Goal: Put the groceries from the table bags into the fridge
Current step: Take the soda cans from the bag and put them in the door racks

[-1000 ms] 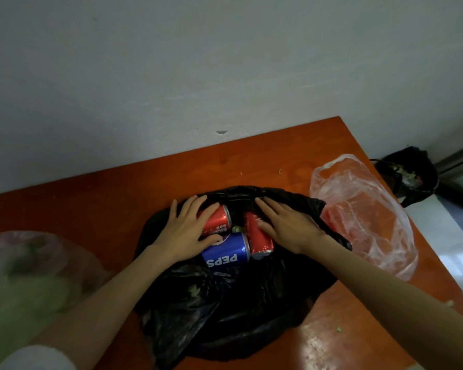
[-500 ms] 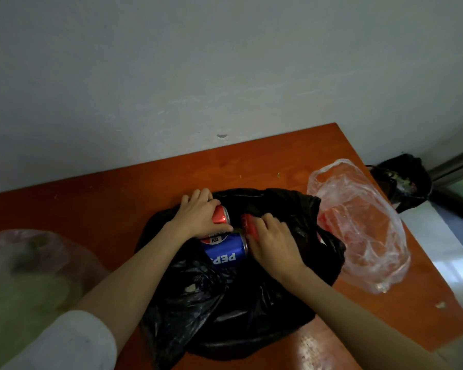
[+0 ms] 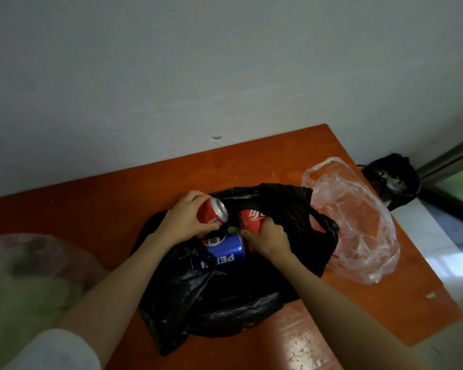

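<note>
1. White sleeve cut off at the bottom-left corner; right forearm runs out of frame at bottom right.
2. Blurred pale bag at the left edge, greenish contents, hard to make out.
3. Black bag lies open mid-worktop; the near worktop edge is out of view, the right edge is close beside the bags.
4. Blue can lies in the bag mouth, its near end hidden by black plastic.
5. Left hand curled round a red can, raised above the blue one.
6. Right hand grips the second red can; its lower part is hidden.
7. Clear bag just right, touching the black bag.
8. Bare worktop strip behind, up to the wall.
9. Dark bin bag on the floor past the right edge, contents unclear.
</note>
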A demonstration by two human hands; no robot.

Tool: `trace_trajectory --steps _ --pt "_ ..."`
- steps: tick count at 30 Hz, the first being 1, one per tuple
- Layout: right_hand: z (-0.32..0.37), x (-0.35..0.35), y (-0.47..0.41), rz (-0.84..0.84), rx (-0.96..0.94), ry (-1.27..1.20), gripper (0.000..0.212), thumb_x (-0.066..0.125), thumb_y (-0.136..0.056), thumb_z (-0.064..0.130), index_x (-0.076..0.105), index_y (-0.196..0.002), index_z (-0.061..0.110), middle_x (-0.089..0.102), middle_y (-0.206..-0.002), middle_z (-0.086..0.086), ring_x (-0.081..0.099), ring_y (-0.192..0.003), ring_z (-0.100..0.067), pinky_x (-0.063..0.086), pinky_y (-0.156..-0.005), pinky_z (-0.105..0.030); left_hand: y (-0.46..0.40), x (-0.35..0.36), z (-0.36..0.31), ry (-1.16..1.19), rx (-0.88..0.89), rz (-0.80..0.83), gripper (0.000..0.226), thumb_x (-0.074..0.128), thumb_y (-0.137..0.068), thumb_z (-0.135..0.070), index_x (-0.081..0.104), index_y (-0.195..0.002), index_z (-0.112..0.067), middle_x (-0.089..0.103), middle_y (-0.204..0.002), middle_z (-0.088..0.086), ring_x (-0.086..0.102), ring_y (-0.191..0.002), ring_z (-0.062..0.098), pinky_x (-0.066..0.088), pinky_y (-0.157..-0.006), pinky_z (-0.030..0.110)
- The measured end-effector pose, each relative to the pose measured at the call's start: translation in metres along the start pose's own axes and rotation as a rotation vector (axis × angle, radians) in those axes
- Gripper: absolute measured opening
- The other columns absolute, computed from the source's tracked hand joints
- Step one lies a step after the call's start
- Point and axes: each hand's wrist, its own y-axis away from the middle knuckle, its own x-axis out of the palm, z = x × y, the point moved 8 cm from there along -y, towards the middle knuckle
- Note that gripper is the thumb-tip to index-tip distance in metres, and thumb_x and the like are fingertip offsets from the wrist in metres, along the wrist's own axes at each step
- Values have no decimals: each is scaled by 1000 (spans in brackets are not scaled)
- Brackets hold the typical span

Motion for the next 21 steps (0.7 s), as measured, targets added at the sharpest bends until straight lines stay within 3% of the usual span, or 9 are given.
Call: trace_trajectory --steps 5,8,12,15,18,21 --pt "4 -6 12 -47 -42 -11 65 67 -80 39 39 -128 7 56 -122 -18 55 -111 -37 45 -87 -37 21 -30 -4 356 -14 -162 60 79 -69 -35 52 -123 -28 55 -123 -9 50 -114 9 41 -99 32" --pt "7 -14 25 -67 -113 -38 67 69 -78 37 39 -132 11 56 -124 -16 56 -111 -34 45 -90 -38 32 -37 -9 524 -41 -206 55 78 -73 -25 50 -119 -31 51 -116 -17 47 -111 3 39 -95 24" --pt "21 -29 49 -68 -274 -160 71 72 -77 34 37 -137 17 58 -123 -9 57 -110 -28 47 -92 -36 41 -50 -9 629 -71 -301 61 78 -73 -24 45 -124 -28 50 -124 -8 49 -113 8 42 -90 24" --pt "33 -36 70 -73 -373 -309 75 75 -74 32 36 -138 18 60 -116 -1 60 -103 -18 47 -84 -25 51 -68 -16 696 -66 -381 56 77 -73 -20 46 -118 -30 54 -119 -8 53 -110 8 46 -88 25" --pt "42 -46 89 -83 -433 -474 72 75 -75 30 38 -136 20 58 -115 3 60 -99 -10 48 -79 -15 54 -91 -32 725 -14 -422 52 76 -74 -19 48 -117 -27 58 -120 -2 56 -111 14 49 -92 35" --pt "47 -75 111 -146 -495 -577 74 76 -74 31 38 -138 25 56 -121 3 58 -104 -9 50 -87 -22 56 -123 -68 686 75 -452 50 74 -76 -21 47 -117 -27 58 -121 2 57 -108 16 50 -84 27"
